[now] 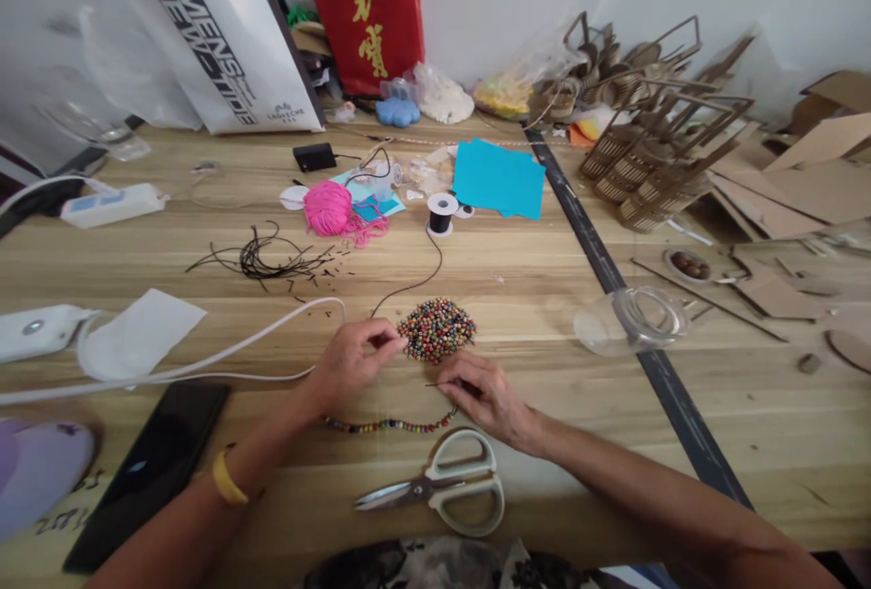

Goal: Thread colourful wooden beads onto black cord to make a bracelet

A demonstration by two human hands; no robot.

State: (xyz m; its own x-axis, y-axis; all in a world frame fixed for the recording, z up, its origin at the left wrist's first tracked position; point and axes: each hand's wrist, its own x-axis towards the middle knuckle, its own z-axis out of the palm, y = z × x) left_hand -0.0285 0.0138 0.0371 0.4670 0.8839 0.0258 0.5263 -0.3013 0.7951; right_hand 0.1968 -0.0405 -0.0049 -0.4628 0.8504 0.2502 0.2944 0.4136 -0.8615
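Scissors (430, 487) lying lower centre; right hand (486, 394) pinching black cord (432, 385); left hand (357, 358) bordering bead pile (437, 328), grip unclear. Apparently stringing beads; next move probably needing tip-to-hole alignment.

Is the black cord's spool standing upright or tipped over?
Upright: the spool stands on one white end, the other facing up, with black cord trailing onto the table.

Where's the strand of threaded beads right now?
In the head view, the beaded strand lies just below centre, between the loose bead pile and the scissors.
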